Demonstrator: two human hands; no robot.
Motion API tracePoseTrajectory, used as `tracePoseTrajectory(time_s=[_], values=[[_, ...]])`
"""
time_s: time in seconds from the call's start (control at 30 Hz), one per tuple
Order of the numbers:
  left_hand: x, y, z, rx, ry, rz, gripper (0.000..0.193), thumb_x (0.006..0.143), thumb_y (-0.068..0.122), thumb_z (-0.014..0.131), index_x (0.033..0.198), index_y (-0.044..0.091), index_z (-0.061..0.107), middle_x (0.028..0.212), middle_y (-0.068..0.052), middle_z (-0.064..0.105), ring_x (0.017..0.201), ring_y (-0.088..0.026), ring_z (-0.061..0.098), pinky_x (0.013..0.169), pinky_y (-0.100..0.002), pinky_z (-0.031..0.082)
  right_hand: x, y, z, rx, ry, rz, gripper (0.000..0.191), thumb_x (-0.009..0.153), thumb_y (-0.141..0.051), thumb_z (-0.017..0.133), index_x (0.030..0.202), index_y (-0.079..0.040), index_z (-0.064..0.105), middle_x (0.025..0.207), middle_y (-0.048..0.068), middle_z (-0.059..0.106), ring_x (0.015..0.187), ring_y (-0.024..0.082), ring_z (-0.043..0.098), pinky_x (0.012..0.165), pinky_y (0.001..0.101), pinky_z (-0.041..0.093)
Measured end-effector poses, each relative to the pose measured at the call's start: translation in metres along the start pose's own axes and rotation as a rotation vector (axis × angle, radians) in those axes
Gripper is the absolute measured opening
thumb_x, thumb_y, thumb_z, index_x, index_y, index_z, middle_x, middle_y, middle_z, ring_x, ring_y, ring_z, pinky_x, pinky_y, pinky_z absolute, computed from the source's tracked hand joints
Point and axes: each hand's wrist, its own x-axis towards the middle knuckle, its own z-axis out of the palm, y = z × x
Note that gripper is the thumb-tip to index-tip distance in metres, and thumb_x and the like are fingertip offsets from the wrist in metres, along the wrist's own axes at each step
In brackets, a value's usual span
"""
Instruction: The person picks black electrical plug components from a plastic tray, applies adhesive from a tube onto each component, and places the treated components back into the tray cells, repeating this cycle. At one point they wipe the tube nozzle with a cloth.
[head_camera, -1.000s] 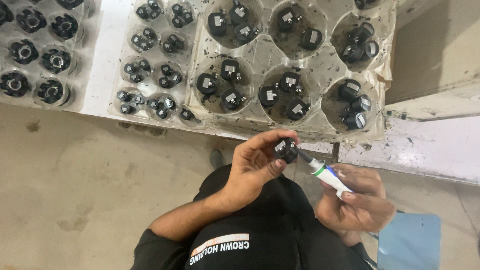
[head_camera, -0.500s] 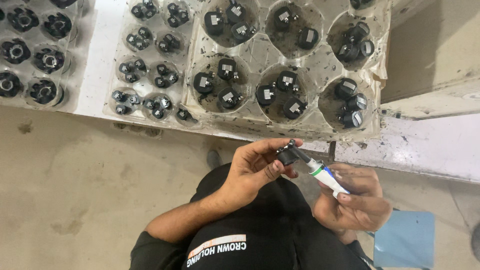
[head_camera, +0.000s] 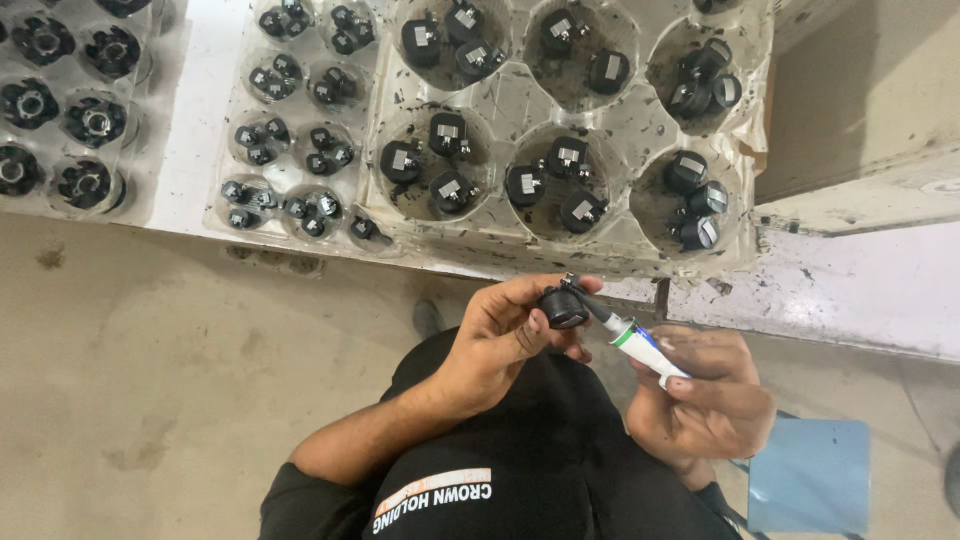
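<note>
My left hand (head_camera: 505, 335) pinches a small round black part (head_camera: 562, 306) between thumb and fingers, just below the table edge. A white marker-like tool with a green band (head_camera: 640, 347) sits in my right hand (head_camera: 705, 400), its dark tip touching the black part. Both hands hover over my lap, in front of my black shirt. Above them on the white table (head_camera: 850, 290) lies a clear plastic tray (head_camera: 510, 100) with round pockets, each holding two or three black parts with grey labels.
A smaller clear tray (head_camera: 290, 150) of little black pieces lies to the left of the big tray, and another tray (head_camera: 60, 120) of round black rings is at the far left. A blue stool seat (head_camera: 805, 475) shows at lower right. Concrete floor (head_camera: 150, 380) spreads on the left.
The black part has turned a little in my left hand while the tool tip stays on it. The view shifted slightly; the trays are unchanged.
</note>
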Motion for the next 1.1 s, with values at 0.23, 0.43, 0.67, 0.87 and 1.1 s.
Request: tracePoseTrajectory(time_s=[0.23, 0.43, 0.67, 0.87, 1.1], values=[[0.035, 0.053, 0.015, 0.650, -0.028, 0.259, 0.045, 0.097, -0.001, 0.078, 0.139, -0.001, 0.062, 0.133, -0.015, 0.070, 0.111, -0.019, 0.074, 0.108, -0.039, 0.065, 0.009, 0.011, -0.006, 0.117, 0.416, -0.103, 0.046, 0.088, -0.016, 0.088, 0.103, -0.012, 0.045, 0.089, 0.009, 0.060, 0.076, 0.025, 0.067, 0.061, 0.0316, 0.062], [0.134, 0.115, 0.019, 1.475, 0.064, 0.441, 0.040, 0.084, 0.016, 0.089, 0.118, 0.005, 0.073, 0.103, -0.006, 0.080, 0.085, -0.013, 0.080, 0.074, -0.027, 0.066, 0.005, 0.009, -0.019, 0.118, 0.328, -0.004, 0.048, 0.098, -0.016, 0.092, 0.112, -0.012, 0.046, 0.094, 0.010, 0.061, 0.081, 0.025, 0.066, 0.076, 0.0343, 0.060], [0.202, 0.115, 0.010, 2.163, 0.258, 0.389, 0.047, 0.059, 0.051, 0.097, 0.061, 0.011, 0.075, 0.061, -0.010, 0.070, 0.058, -0.032, 0.069, 0.056, -0.043, 0.056, 0.006, 0.014, -0.032, 0.078, 0.253, -0.004, 0.044, 0.099, -0.019, 0.089, 0.109, -0.013, 0.047, 0.093, 0.008, 0.062, 0.081, 0.023, 0.069, 0.075, 0.0352, 0.065], [0.218, 0.105, 0.001, 2.333, 0.266, 0.113, 0.055, 0.062, 0.057, 0.097, 0.068, 0.008, 0.074, 0.069, -0.014, 0.071, 0.068, -0.034, 0.071, 0.065, -0.045, 0.058, 0.012, 0.026, -0.050, 0.027, 0.197, 0.010, 0.038, 0.101, -0.016, 0.083, 0.112, -0.013, 0.047, 0.097, 0.010, 0.065, 0.087, 0.027, 0.075, 0.075, 0.0342, 0.064], [0.244, 0.093, 0.010, 2.233, -0.225, 0.539, 0.043, 0.057, 0.019, 0.091, 0.089, 0.005, 0.067, 0.082, -0.013, 0.071, 0.076, -0.038, 0.069, 0.064, -0.050, 0.054, 0.011, 0.037, -0.062, -0.012, 0.165, 0.010, 0.038, 0.101, -0.010, 0.081, 0.115, -0.012, 0.046, 0.099, 0.012, 0.066, 0.090, 0.027, 0.075, 0.079, 0.0320, 0.059]])
